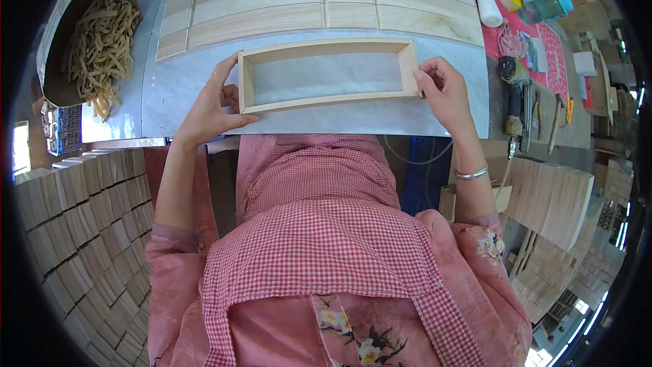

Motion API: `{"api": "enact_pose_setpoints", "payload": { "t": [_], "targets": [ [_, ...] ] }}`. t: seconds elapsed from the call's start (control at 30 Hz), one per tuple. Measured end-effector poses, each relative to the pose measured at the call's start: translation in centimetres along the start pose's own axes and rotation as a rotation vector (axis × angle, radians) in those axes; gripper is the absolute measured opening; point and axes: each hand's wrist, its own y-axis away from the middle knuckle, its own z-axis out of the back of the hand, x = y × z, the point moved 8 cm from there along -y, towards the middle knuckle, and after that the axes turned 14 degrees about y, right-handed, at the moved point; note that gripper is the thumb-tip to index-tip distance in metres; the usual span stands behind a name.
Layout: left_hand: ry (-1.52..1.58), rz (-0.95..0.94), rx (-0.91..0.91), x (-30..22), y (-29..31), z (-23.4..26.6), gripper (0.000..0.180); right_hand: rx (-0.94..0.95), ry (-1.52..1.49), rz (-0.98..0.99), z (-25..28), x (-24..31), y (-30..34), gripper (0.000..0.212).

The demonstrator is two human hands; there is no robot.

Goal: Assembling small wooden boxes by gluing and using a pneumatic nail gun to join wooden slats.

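Note:
A long rectangular wooden frame (326,100) of pale thin boards lies near the front edge of the light marbled table (163,112). Its middle is open, and the tabletop shows through. At the frame's left end is my left hand (214,105), its thumb at the near corner and the forefinger at the far one. My right hand (443,92) grips the opposite end, with thumb and bent fingers at the near right corner. Just beyond the frame, flat pale wooden boards (272,17) lie side by side in rows.
On the left stands an open box of tan rubber bands (102,47). A white bottle (488,8), a teal jar (547,7) and a power tool (514,105) are at the right. Stacked wood blocks (88,231) rise at lower left; a wooden panel stack (550,197) is right.

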Motion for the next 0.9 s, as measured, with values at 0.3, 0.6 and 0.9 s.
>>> {"api": "enact_pose_setpoints", "payload": {
  "t": [0.3, 0.6, 0.9],
  "targets": [
    [-0.038, 0.013, 0.011, -0.4, 0.1, 0.0, 0.112, 0.014, -0.047, 0.021, -0.3, -1.0, -0.1, 0.004],
    [-0.065, 0.017, -0.043, 0.1, -0.1, 0.1, 0.112, 0.058, -0.06, 0.084, -0.4, -0.6, 1.3, 0.028],
    [-0.059, 0.039, -0.038, 0.0, -0.2, 0.2, 0.113, 0.284, 0.034, 0.171, -0.4, 0.2, -0.4, 0.056]
  ]
}}
